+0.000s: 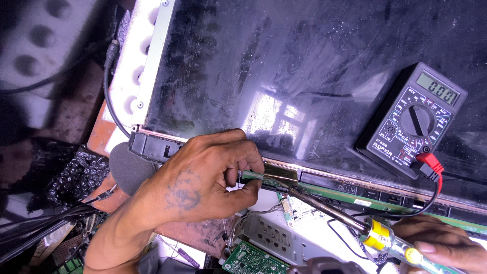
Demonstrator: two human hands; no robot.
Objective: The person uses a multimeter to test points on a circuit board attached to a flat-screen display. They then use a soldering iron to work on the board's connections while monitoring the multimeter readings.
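1. Hands first: the left hand (200,175) is closed, thumb and fingers pinched together on the small gold-brown flex strip (279,172) at the lower edge of the dark display panel (284,66). The right hand (441,243) is at the bottom right corner, closed around the handle of the soldering iron (378,236).

2. Position of the work: the metal shaft of the iron goes up and left, and its tip arrives at the strip, just beside the left fingers. The strip sits on the long green circuit strip (385,198) which runs along the panel edge.

3. To do this step well, I think the left pinch must stay firm and not move, so the strip lies flat while the tip touches it.

4. The tip is very near the fingertips, so in my opinion there is danger of a burn; the contact should be short and light.

5. The black multimeter (411,119) lies on the panel at the right, with a red plug (430,163) and its wire hanging down toward the iron. This wire should be kept apart from the hot shaft.

6. A small green board (248,260) and a perforated metal piece (276,236) lie below the hands.
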